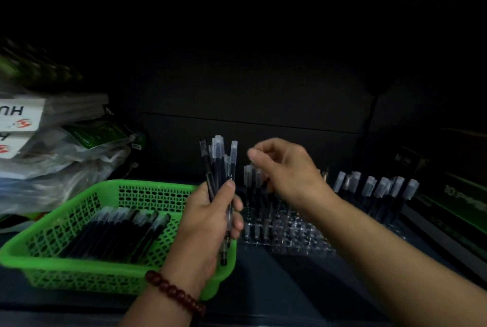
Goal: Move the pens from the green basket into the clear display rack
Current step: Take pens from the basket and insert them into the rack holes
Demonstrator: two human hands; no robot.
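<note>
Gripping a bundle of pens (220, 166) upright in left hand (210, 224), fingers and thumb wrapped round the barrels, clear caps up, above right end of green basket (52, 268). Holding right hand (286, 168) over left part of clear display rack (290, 234), fingers loosely curled, thumb and forefinger close together; cannot tell whether anything is pinched. Noting loose pens (113, 234) lying side by side on basket floor, and capped pens (382, 189) standing in rack's far right rows. Noting also: bead bracelet (174, 292) on left wrist, plastic-wrapped packs (52, 142) stacked left of basket, green box (461, 202) right of rack. Basket and rack side by side on dark surface (276, 287).
</note>
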